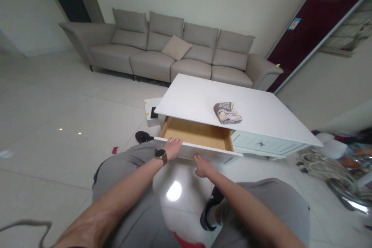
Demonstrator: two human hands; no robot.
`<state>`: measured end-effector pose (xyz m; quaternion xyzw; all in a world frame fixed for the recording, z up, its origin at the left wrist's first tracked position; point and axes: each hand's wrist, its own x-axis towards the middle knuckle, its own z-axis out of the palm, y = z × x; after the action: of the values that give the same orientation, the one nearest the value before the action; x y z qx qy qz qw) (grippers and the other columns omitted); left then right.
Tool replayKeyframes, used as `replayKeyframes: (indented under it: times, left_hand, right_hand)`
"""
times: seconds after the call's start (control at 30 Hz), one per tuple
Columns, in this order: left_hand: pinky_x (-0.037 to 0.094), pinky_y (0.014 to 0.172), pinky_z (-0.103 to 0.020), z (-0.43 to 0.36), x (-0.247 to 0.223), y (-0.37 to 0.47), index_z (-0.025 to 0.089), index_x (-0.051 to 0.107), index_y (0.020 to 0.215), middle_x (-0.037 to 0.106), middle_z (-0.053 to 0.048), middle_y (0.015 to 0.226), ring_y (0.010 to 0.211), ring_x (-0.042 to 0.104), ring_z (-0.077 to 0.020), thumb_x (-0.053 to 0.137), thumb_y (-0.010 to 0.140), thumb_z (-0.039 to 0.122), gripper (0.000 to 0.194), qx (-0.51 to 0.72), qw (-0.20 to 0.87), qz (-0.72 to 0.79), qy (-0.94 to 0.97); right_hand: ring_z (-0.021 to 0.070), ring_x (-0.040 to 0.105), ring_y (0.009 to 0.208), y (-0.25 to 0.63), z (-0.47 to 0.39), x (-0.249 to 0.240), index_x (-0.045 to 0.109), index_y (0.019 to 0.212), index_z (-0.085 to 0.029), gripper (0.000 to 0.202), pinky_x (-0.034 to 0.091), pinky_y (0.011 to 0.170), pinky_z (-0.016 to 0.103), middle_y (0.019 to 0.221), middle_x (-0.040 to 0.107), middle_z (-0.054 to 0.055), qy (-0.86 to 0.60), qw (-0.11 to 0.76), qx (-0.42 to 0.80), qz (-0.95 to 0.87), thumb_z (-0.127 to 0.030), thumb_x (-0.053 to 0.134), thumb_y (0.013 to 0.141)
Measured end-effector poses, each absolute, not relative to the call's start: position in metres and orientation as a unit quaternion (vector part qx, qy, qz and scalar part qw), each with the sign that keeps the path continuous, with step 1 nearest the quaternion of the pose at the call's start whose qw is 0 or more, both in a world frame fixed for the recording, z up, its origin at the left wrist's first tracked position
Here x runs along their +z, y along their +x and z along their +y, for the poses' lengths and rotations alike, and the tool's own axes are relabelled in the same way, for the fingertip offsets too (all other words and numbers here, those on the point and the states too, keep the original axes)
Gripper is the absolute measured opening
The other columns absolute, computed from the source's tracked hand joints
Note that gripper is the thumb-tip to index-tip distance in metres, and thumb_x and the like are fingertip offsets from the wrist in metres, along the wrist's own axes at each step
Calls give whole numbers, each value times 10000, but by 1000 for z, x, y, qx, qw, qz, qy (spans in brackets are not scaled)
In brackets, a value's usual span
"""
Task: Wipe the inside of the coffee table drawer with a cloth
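Note:
A white coffee table [197, 91] has its left drawer [196, 133] pulled out, showing a bare wooden inside. My left hand [173, 148], with a watch on the wrist, is hooked over the top edge of the drawer front. Lower down, the fingertips of my right hand [202, 166] are closed at the middle of the same front, where the knob would sit; the knob itself is hidden. A folded patterned cloth [227, 112] lies on the tabletop above the drawer's right part.
Behind the table stands a long grey sofa [151, 62]. A white box [152, 118] with a black item is at the table's left. Hoses and assorted items [328, 166] lie on the floor at right. A red scrap [115, 150] is on the left floor.

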<state>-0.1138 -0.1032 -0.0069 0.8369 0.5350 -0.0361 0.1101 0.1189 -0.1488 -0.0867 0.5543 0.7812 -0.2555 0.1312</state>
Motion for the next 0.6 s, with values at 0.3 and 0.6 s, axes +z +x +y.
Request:
replayKeyframes:
  times: [0.3,0.6]
  left_hand:
    - [276,1187,-480,-133,-10,-107,186,553,1302,599,-153,1378,1299,504,-315,487,922,206,386,-17,84,576,813]
    - [251,1215,-537,-175,-11,-110,183,519,1352,573,-167,1420,1343,496,-350,551,906,326,469,-60,99,578,808]
  right_hand:
    - [360,481,1442,116,-153,-83,311,1624,-120,969,414,1159,429,1671,309,233,553,129,-275,775,-198,697,738]
    - [342,551,1383,115,-193,-81,400,1581,-132,938,454,1125,416,1616,416,227,516,117,-301,794,-178,710,697]
